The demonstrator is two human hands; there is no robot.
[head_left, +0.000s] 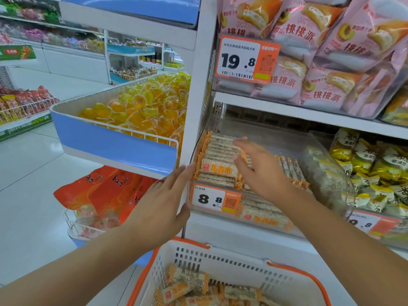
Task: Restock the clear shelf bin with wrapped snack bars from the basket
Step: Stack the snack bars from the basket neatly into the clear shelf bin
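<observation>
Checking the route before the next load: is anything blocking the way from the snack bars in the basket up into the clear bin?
Nothing visible blocks it. The snack bars lie loose in the open-topped basket, and the clear bin above is open on top. Only the right hand is over the stacked bars; the left hand touches the bin's outer left corner.

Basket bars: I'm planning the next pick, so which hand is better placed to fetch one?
Left, probably. The left hand rests open at the clear bin's outer corner, nearer the basket; the right hand is inside, over the stacked bars.

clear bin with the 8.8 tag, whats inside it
The clear bin holds stacked wrapped snack bars with orange-checked ends. The right hand covers some bars; the price tag hides those behind it.
</observation>
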